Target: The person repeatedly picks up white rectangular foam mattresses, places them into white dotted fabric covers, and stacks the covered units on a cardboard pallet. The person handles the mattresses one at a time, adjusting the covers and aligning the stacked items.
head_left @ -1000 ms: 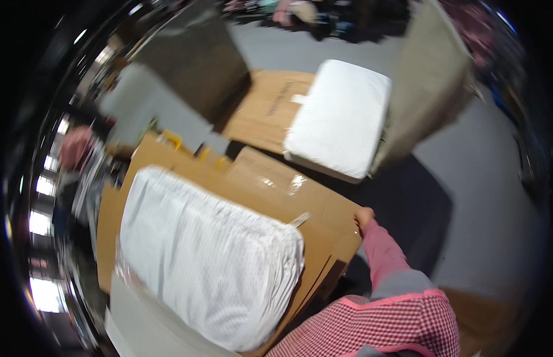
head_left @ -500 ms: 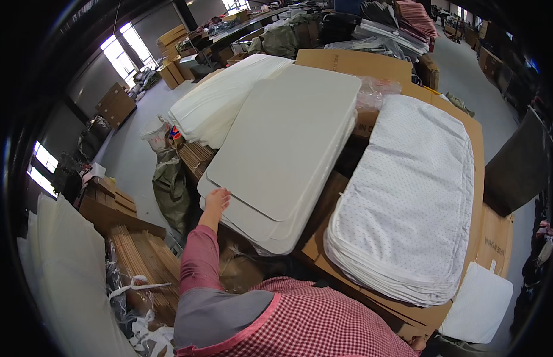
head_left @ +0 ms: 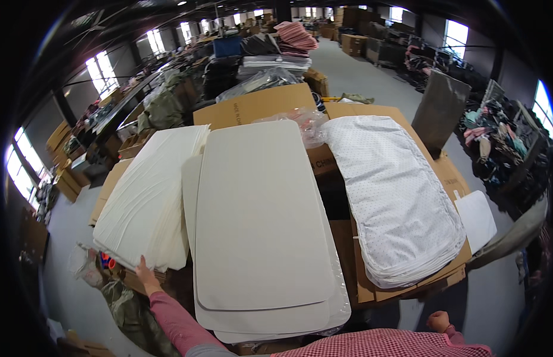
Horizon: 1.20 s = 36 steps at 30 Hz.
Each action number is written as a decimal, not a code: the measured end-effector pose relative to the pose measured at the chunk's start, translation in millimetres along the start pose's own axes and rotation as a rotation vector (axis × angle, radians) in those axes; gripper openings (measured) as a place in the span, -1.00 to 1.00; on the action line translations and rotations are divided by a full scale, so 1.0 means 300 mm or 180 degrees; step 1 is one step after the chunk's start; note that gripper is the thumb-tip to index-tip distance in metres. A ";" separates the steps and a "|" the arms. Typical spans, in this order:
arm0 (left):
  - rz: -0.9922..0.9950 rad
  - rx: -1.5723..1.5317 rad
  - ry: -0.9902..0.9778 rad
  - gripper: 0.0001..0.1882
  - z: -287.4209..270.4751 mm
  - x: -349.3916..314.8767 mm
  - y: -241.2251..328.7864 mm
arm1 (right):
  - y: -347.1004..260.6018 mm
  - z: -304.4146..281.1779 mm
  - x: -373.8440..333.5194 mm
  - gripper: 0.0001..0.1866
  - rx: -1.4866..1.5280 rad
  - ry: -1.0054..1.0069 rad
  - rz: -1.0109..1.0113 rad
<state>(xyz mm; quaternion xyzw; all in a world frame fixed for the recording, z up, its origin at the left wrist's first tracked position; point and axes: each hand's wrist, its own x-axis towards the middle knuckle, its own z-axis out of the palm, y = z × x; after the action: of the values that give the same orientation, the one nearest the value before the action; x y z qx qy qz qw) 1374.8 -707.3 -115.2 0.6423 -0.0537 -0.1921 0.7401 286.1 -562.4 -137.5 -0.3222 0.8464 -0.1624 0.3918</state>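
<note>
At the near edge of a stack of thin white, wrinkled sheets [head_left: 151,196], my left hand [head_left: 146,278] is closed on the edge, thumb on top and the other fingers mostly hidden. In front of me lies a pile of pale grey boards with rounded corners [head_left: 258,214], the top ones slightly out of line. To its right is a stack of white dotted fabric covers [head_left: 401,202]. My right hand [head_left: 438,321] is curled into a loose fist below those covers, by the checked apron, with nothing visible in it.
Cardboard [head_left: 258,107] lies under and behind the stacks. A smaller white pad [head_left: 475,220] is beyond the covers, near a dark upright panel [head_left: 441,110]. Clear plastic film [head_left: 300,126] is bunched behind the boards. A green sack [head_left: 127,315] stands at lower left.
My left hand has moved from the grey boards' near corner to the white sheets' edge. The view has swung right, and my right hand shows more fully.
</note>
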 end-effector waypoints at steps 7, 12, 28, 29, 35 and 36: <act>0.0032 0.0122 0.0719 -0.46 0.010 0.184 0.007 | -0.317 0.172 -0.220 -0.79 -0.0521 -0.0721 -0.0020; -0.0686 -0.1736 0.0211 -0.63 0.163 0.148 0.268 | -0.551 0.342 -0.216 -0.82 -0.1016 -0.0971 -0.0465; -0.2278 -0.0457 -0.2476 -0.57 0.297 -1.135 -0.338 | -1.679 1.198 -0.490 -0.35 -0.0244 -0.1828 -0.2881; -0.2242 -0.0429 -0.2405 -0.55 0.280 -1.106 -0.311 | -1.633 1.169 -0.429 -0.38 -0.0479 -0.1371 -0.3127; -0.1910 -0.0205 -0.2040 -0.40 0.190 -0.973 -0.214 | -1.224 1.053 -0.173 -0.43 -0.1013 0.0521 -0.3037; -0.1873 -0.0170 -0.1997 -0.37 0.172 -0.947 -0.217 | -1.182 1.051 -0.153 -0.43 -0.0917 0.0882 -0.3235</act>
<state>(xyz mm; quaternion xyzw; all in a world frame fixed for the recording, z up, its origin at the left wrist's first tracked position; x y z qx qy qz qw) 1082.3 -661.5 -122.3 0.5214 -0.0856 -0.5823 0.6179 698.9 -800.8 -126.7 -0.7167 0.6414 -0.2546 0.1007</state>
